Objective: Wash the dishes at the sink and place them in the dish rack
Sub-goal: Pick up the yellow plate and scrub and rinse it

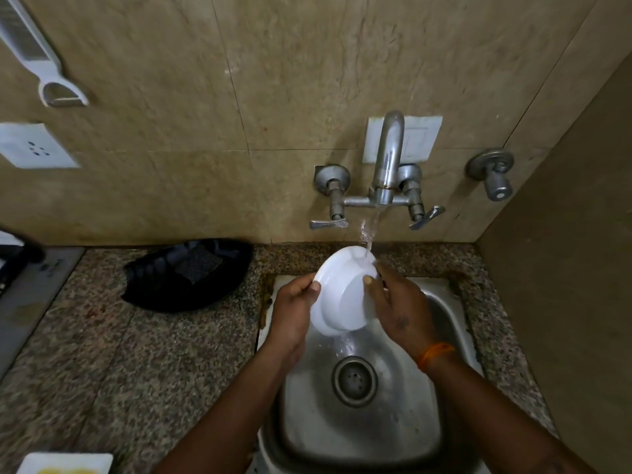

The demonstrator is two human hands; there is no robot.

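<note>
Both hands on a white plate (342, 295), held tilted over the steel sink (444, 336), underside facing the camera. Plate's top edge sits under the water stream (371, 234) running from the tap (388, 159).

Left hand (294, 313) grips the plate's left rim: thumb curled over the near face at the edge, other fingers hidden behind the plate. Right hand (400, 309) holds the right side: thumb pressed on the plate's raised base, fingers wrapped round the far rim; can't see their tips. Orange band (434, 354) on the right wrist.

Water runs off the plate's lower edge into the basin, above the drain (354, 380). Basin otherwise shows only wet steel.

Tap is wall-mounted, two lever handles, left (328, 223) and right (427, 217). Separate round valve (492, 176) further right on the wall. White switch plate (420, 142) behind the spout.

Speckled granite counter (102, 354) surrounds the sink. Black tray-like thing (188, 275) sits on the counter left of the sink against the wall; can't tell what it is. Wall socket (34, 145) far left, white grater-like tool (37, 53) hanging above it. White dish with something yellow (65, 465) at the bottom-left edge, mostly cut off. Dish rack not identifiable in view.
</note>
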